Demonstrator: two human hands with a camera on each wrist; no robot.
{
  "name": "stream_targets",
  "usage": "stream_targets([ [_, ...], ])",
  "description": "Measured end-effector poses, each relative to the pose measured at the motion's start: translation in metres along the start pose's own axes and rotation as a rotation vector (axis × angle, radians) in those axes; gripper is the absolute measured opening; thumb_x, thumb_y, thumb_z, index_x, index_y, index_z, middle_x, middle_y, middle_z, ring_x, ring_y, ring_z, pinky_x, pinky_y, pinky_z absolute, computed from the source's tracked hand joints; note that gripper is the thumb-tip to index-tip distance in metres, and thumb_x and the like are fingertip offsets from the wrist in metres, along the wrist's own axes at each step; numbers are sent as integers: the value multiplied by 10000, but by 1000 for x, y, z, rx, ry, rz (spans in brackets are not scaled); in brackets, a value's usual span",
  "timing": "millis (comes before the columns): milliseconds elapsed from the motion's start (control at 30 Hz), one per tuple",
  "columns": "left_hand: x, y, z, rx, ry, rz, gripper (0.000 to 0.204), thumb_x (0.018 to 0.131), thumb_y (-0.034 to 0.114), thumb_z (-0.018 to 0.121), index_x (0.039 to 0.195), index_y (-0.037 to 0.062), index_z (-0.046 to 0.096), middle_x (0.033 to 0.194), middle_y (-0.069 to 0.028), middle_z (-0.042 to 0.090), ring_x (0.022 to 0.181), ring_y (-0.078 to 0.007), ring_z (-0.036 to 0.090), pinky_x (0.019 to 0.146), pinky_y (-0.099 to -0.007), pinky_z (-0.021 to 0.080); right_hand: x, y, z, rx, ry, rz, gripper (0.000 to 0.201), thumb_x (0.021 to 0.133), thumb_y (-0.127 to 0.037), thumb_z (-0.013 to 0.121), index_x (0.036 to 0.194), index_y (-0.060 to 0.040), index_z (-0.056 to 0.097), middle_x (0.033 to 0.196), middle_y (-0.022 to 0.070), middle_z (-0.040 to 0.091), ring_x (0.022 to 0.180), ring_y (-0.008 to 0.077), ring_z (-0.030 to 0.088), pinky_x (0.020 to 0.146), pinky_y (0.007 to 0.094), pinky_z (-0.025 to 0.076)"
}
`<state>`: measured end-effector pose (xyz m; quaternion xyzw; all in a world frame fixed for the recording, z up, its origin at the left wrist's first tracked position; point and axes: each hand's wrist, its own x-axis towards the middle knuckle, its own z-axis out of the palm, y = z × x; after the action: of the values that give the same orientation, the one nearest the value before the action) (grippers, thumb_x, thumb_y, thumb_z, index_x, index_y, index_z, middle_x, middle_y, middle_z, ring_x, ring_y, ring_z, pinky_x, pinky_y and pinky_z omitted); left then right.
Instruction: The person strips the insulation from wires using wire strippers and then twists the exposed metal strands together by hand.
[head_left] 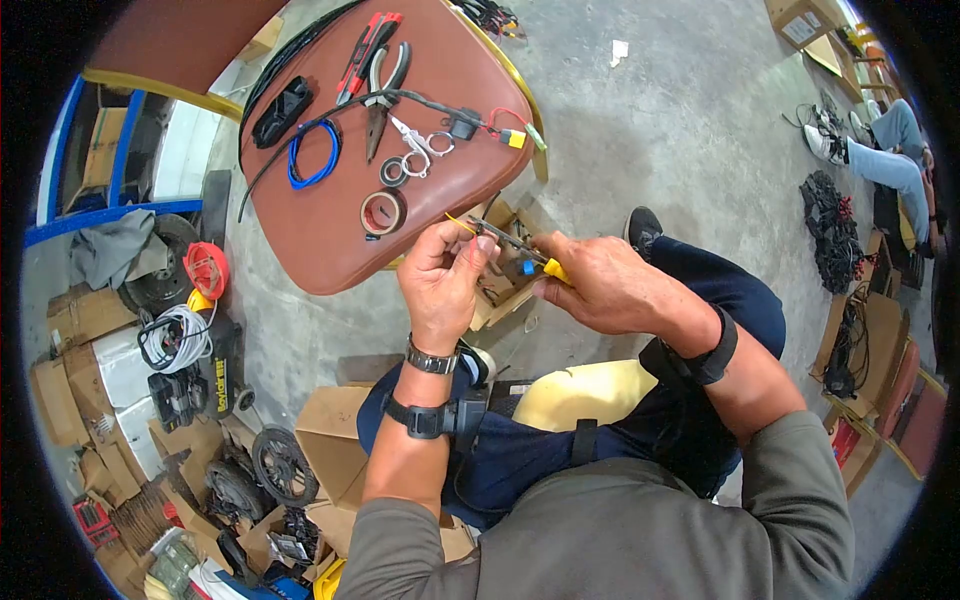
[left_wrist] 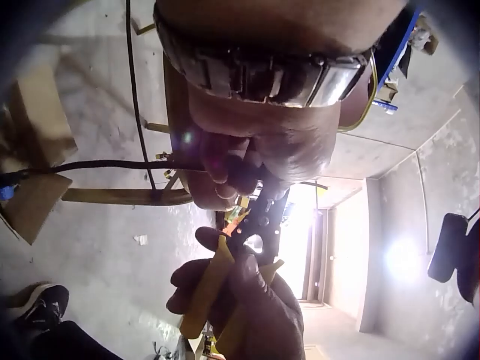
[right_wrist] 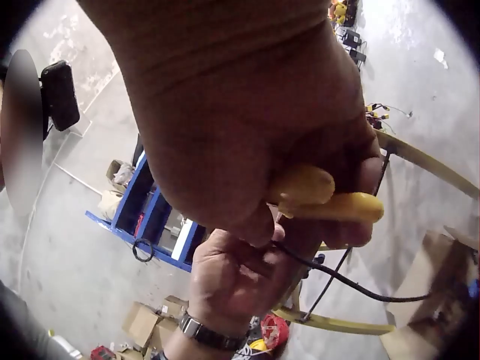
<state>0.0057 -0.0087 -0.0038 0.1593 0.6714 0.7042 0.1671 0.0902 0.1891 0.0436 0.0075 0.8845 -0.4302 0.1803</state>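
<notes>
In the head view my left hand (head_left: 440, 285) pinches the end of a black cable, where a thin yellow wire (head_left: 459, 223) sticks out past the fingertips. The black cable (left_wrist: 97, 163) runs away from the fingers in the left wrist view. My right hand (head_left: 625, 285) grips the yellow handles of a wire stripper (head_left: 556, 270). Its dark flat head, with holes in it, reaches up to the left fingertips in the left wrist view. Both yellow handles (right_wrist: 330, 208) poke out of the right fist in the right wrist view. The wire between the jaws is hidden by fingers.
Ahead is a brown chair seat (head_left: 330, 240) bearing pliers (head_left: 376, 130), a utility knife (head_left: 368, 50), scissors (head_left: 412, 140), a tape roll (head_left: 382, 211), a blue cable loop (head_left: 300, 168) and a black cable with a yellow connector (head_left: 516, 139). An open carton (head_left: 335, 440) stands by my left leg.
</notes>
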Motion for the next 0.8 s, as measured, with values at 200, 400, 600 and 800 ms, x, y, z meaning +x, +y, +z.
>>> stream_targets([
  [200,-4,0,-3,10,10,2,117,937,86,704,1009,7,656,910,-70,720,799,-118,686,626,-218,509,0,0,3,57,-11,1,467,928,-305,647,1242,28,555,969,296,680,954,472,649,822,530,508],
  [400,-4,5,-5,-29,5,-55,106,946,75,689,1002,1,637,901,-63,686,790,-129,676,640,-248,539,4,-5,1,39,-101,35,479,959,-265,635,1311,35,510,944,290,674,948,456,652,797,502,507],
  [600,-2,7,-6,-53,37,-68,95,943,55,689,947,13,603,860,-54,649,746,-114,641,641,-260,552,10,-4,3,180,-118,16,451,958,-318,613,1221,38,530,927,309,667,932,484,638,795,532,485],
  [800,1,2,-7,-14,69,-19,112,924,39,707,911,22,597,830,-39,639,709,-106,625,631,-258,547,16,-6,-1,176,-177,64,496,962,-320,610,1284,45,517,987,316,666,977,467,646,824,516,494],
])
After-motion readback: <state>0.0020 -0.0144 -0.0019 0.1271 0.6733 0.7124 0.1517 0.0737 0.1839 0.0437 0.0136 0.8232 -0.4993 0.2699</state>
